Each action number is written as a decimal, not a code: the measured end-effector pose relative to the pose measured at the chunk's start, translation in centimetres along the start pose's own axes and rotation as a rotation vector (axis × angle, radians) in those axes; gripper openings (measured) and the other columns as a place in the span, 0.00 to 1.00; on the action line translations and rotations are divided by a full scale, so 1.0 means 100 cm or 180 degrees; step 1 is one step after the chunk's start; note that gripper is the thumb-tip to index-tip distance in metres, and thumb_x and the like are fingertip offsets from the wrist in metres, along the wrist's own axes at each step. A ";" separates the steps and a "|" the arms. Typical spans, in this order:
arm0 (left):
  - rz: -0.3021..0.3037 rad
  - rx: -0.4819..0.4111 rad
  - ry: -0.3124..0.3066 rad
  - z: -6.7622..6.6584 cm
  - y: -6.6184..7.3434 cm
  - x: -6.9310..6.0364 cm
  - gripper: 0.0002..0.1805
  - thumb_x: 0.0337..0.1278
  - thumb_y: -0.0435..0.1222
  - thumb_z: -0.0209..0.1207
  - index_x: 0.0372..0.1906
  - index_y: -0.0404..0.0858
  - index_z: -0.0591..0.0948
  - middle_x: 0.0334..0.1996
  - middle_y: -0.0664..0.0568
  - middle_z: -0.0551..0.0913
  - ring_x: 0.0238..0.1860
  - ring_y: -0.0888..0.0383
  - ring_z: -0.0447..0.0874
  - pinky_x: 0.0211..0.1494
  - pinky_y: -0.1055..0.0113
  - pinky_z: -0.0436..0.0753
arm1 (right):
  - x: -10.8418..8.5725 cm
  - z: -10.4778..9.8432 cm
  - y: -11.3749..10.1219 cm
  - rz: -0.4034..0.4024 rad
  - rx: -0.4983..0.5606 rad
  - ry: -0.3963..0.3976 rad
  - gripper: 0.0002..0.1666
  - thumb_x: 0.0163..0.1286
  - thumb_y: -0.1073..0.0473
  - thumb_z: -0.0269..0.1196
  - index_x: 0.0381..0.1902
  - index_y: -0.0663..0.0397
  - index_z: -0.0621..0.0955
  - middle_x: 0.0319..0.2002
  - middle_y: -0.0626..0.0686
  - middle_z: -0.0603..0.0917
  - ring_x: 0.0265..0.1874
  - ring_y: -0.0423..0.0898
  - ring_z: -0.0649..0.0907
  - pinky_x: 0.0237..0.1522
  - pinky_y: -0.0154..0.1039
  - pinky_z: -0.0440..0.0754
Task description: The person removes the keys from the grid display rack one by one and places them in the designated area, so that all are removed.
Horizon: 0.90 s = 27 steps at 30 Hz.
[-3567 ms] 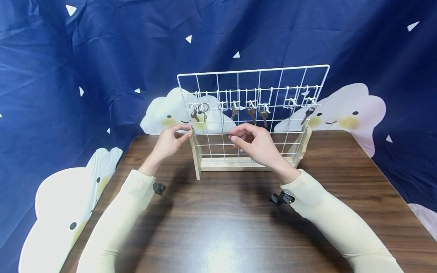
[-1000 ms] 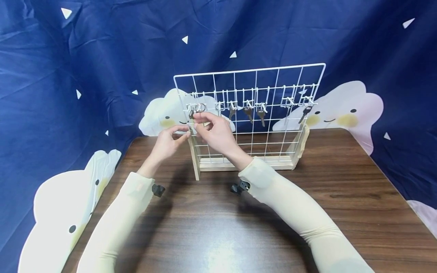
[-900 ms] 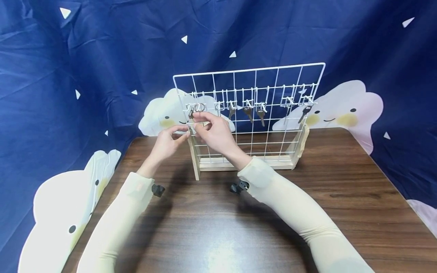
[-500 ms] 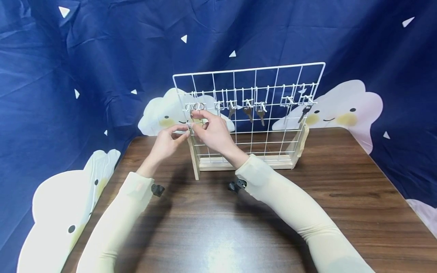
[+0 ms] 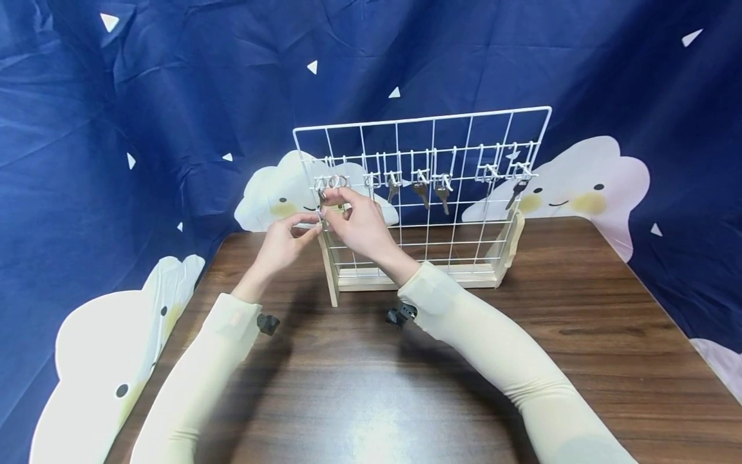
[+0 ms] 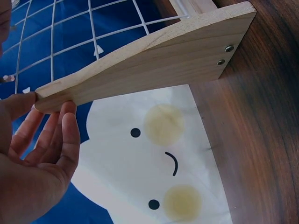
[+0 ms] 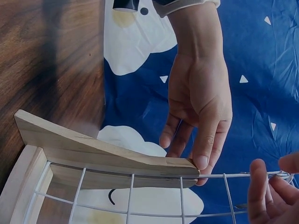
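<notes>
A white wire grid rack (image 5: pixel 421 121) stands upright on pale wooden side supports. My left hand (image 5: pixel 285 242) grips the upper end of its left wooden support (image 6: pixel 140 60), thumb on one side and fingertips on the other, as the left wrist view shows. My right hand (image 5: pixel 365 225) is at the leftmost key (image 5: pixel 321 193), which hangs by a ring from a hook. Thumb and fingers are bent at that key; they partly cover it, and a firm pinch cannot be made out. In the right wrist view, the right hand's fingers (image 7: pixel 259 186) show at the lower right.
More keys hang along the hook row, among them a key (image 5: pixel 422 193), another key (image 5: pixel 443 196) and a black-headed key (image 5: pixel 518 192) at the right end. The rack stands on a brown wooden table (image 5: pixel 336 386). Behind it hangs a blue cloth (image 5: pixel 232 77) with cloud shapes.
My right hand has moved left from before the middle of the grid to the leftmost key. Over the last second it shifts slightly further left. My left hand keeps its grip on the support.
</notes>
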<state>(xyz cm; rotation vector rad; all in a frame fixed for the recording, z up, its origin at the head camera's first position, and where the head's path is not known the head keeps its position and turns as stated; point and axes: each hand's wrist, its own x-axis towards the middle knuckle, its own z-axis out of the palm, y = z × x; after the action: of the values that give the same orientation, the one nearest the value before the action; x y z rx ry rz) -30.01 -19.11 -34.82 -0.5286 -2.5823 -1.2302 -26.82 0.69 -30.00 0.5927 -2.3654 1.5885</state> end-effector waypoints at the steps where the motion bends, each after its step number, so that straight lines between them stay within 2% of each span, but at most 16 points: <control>1: -0.0015 0.0002 -0.0002 0.000 0.000 0.000 0.18 0.65 0.41 0.64 0.56 0.37 0.83 0.54 0.42 0.86 0.49 0.42 0.89 0.53 0.50 0.86 | 0.000 0.000 0.000 0.0017 0.0011 0.0005 0.20 0.71 0.55 0.61 0.59 0.50 0.80 0.53 0.51 0.87 0.27 0.44 0.87 0.23 0.34 0.79; 7: -0.0064 0.0015 -0.0010 0.000 -0.001 0.000 0.18 0.65 0.41 0.64 0.55 0.37 0.83 0.54 0.42 0.86 0.49 0.42 0.89 0.53 0.51 0.86 | 0.001 0.002 -0.001 0.0028 0.0017 0.0068 0.17 0.72 0.54 0.62 0.56 0.51 0.81 0.49 0.52 0.88 0.28 0.49 0.89 0.22 0.32 0.76; 14: -0.0054 0.0041 -0.0002 0.000 0.000 0.000 0.19 0.65 0.41 0.64 0.57 0.38 0.82 0.54 0.42 0.86 0.48 0.42 0.89 0.50 0.51 0.86 | 0.002 0.003 -0.001 -0.0115 0.0058 0.0190 0.12 0.71 0.56 0.63 0.50 0.52 0.84 0.40 0.51 0.89 0.27 0.52 0.88 0.20 0.30 0.73; 20: -0.0059 -0.0029 -0.0016 0.001 -0.001 0.001 0.19 0.64 0.40 0.65 0.57 0.38 0.83 0.54 0.41 0.86 0.49 0.41 0.88 0.51 0.50 0.86 | 0.000 0.002 0.000 -0.0098 0.0112 0.0250 0.11 0.70 0.57 0.64 0.49 0.50 0.85 0.36 0.51 0.88 0.23 0.45 0.86 0.20 0.33 0.78; 27: -0.0065 -0.0014 -0.0016 0.000 -0.002 0.001 0.19 0.65 0.41 0.64 0.56 0.38 0.83 0.54 0.41 0.86 0.49 0.41 0.89 0.52 0.50 0.86 | -0.001 0.002 0.001 -0.0048 0.0301 0.0272 0.10 0.69 0.57 0.66 0.46 0.52 0.85 0.35 0.52 0.88 0.26 0.53 0.87 0.21 0.36 0.82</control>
<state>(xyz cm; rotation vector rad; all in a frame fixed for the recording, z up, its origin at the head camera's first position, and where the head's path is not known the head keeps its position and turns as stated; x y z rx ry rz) -30.19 -19.17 -34.91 -0.5080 -2.5961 -1.2430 -26.80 0.59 -30.21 0.5485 -2.2298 1.6919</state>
